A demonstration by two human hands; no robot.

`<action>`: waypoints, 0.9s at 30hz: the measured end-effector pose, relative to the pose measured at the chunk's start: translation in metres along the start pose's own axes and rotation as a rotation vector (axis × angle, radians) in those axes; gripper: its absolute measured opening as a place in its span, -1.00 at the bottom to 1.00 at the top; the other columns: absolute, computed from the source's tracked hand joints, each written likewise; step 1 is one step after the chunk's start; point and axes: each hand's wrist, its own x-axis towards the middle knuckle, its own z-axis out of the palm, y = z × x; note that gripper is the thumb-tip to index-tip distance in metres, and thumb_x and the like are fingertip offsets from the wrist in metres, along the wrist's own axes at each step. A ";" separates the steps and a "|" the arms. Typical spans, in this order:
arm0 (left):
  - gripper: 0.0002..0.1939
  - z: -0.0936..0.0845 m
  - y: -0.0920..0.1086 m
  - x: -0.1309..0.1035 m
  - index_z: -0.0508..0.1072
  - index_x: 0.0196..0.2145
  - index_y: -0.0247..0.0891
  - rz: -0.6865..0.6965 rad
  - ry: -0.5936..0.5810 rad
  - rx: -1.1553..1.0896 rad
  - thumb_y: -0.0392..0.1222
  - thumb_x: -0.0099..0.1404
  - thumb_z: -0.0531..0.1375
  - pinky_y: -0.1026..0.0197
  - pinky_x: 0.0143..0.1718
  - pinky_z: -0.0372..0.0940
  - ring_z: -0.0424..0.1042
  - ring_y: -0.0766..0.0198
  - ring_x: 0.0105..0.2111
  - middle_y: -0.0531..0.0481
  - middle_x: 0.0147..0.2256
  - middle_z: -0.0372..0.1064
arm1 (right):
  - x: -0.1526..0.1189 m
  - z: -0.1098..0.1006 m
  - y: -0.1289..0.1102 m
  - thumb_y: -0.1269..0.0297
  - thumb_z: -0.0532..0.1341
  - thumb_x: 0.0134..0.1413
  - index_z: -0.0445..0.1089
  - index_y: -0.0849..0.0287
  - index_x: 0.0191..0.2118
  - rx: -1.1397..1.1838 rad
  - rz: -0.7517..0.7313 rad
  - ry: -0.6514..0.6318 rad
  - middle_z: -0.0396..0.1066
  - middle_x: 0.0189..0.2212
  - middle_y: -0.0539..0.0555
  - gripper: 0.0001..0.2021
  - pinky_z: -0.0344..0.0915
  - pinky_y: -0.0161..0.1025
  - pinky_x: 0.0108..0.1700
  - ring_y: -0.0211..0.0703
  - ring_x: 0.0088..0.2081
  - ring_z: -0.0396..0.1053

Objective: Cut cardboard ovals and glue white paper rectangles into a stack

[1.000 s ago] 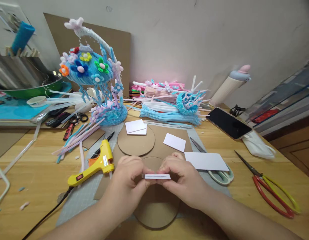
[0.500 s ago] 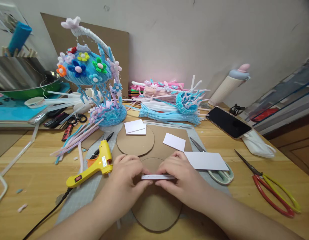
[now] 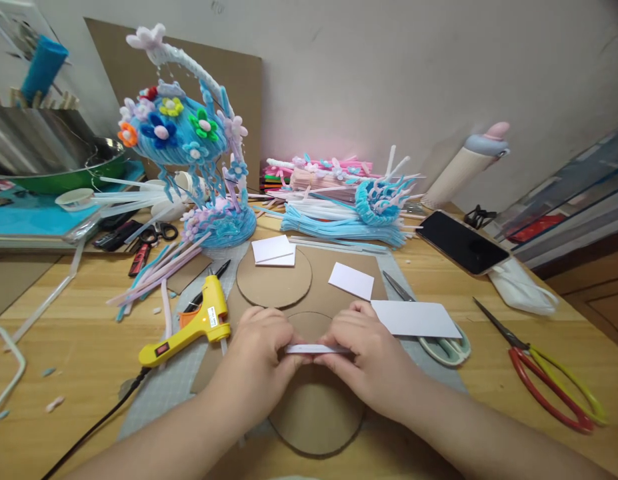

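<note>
Between my two hands is a small piece of white card [image 3: 316,349], seen nearly edge-on. My left hand [image 3: 261,343] pinches its left end between thumb and fingers. At the other end my right hand [image 3: 363,347] does the same, and the thumbtips almost meet below it. Underneath lies a round cardboard disc [image 3: 319,413]. A second cardboard disc [image 3: 273,287] carries white card pieces [image 3: 273,250], and another white card [image 3: 351,281] rests to its right. A larger white card [image 3: 416,319] partly covers light-green scissors [image 3: 451,350].
Left of my hands lies a yellow hot glue gun [image 3: 209,317] with its cord. Red-and-yellow-handled scissors [image 3: 543,373] and a phone [image 3: 461,241] are at right. Behind stand a blue pipe-cleaner flower lamp [image 3: 183,133], pipe-cleaner bundles [image 3: 339,227] and a bottle [image 3: 466,163].
Both hands keep their pinch on the white card, and the thumbs have drawn closer together. The card's edge looks slightly more tilted. The whole view has shifted a little.
</note>
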 end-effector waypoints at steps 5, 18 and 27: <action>-0.90 -0.006 -0.002 -0.004 0.45 -0.45 -0.20 0.097 0.024 0.025 -0.34 0.17 0.27 0.07 -0.22 0.07 0.35 0.23 -0.34 0.10 -0.47 0.41 | 0.000 -0.015 -0.009 0.27 0.31 0.06 0.33 0.13 -0.32 0.062 0.065 -0.158 0.40 -0.38 -0.05 -0.86 0.03 -0.11 -0.11 -0.16 -0.30 0.28; -0.80 -0.026 0.001 -0.009 0.39 -0.25 -0.09 0.408 0.077 0.224 -0.41 0.29 0.13 0.00 -0.14 -0.02 0.33 0.19 -0.17 0.19 -0.28 0.54 | -0.004 -0.028 -0.009 0.36 0.29 -0.08 0.28 -0.04 -0.17 0.200 0.215 -0.252 0.38 -0.15 -0.05 -0.69 0.19 -0.07 -0.05 -0.02 -0.08 0.20; -0.79 -0.024 0.001 -0.010 0.38 -0.25 -0.09 0.431 0.058 0.214 -0.42 0.28 0.11 0.01 -0.12 -0.04 0.34 0.19 -0.17 0.20 -0.29 0.54 | -0.005 -0.015 -0.006 0.41 0.30 -0.19 0.24 0.05 -0.29 0.380 0.355 -0.232 0.33 -0.18 0.02 -0.70 0.24 -0.05 -0.03 -0.03 -0.13 0.30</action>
